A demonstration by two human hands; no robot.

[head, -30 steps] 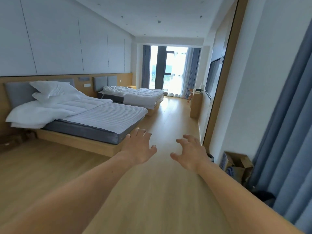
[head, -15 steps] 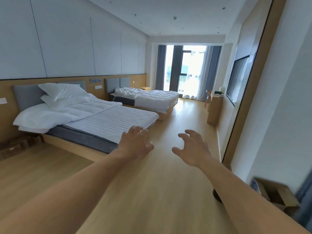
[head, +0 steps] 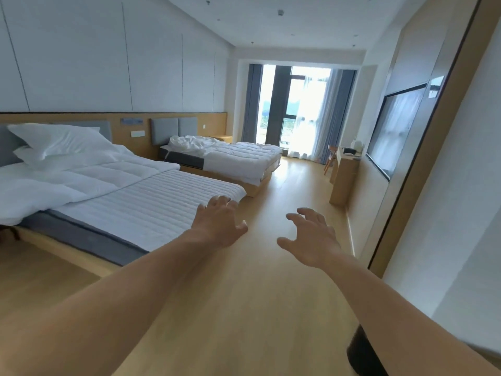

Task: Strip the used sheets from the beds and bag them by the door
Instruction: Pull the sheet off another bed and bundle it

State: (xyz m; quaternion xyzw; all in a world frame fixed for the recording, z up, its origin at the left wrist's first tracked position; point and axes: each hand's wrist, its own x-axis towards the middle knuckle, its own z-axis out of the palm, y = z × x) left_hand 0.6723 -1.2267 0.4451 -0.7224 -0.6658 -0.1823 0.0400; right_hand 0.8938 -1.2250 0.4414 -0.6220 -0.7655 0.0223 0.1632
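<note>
Two beds stand along the left wall. The near bed (head: 151,207) shows a white quilted mattress pad, with a white duvet (head: 81,177) folded back toward the head and two pillows (head: 57,139) on top. The far bed (head: 244,156) carries rumpled white bedding (head: 192,143) at its head. My left hand (head: 221,226) hovers open in front of the near bed's foot corner, holding nothing. My right hand (head: 311,237) hovers open over the wooden floor, also empty. No bag is in view.
A wooden aisle (head: 284,202) runs between the beds and the right wall toward a bright window (head: 298,112). A wooden desk (head: 344,177) and a wall-mounted dark screen (head: 395,128) are on the right. A dark round bin (head: 363,354) sits near my right forearm.
The view has moved forward and swung left toward the beds; the blue curtain and cardboard box on the right have left the frame. Both hands stay outstretched and open.
</note>
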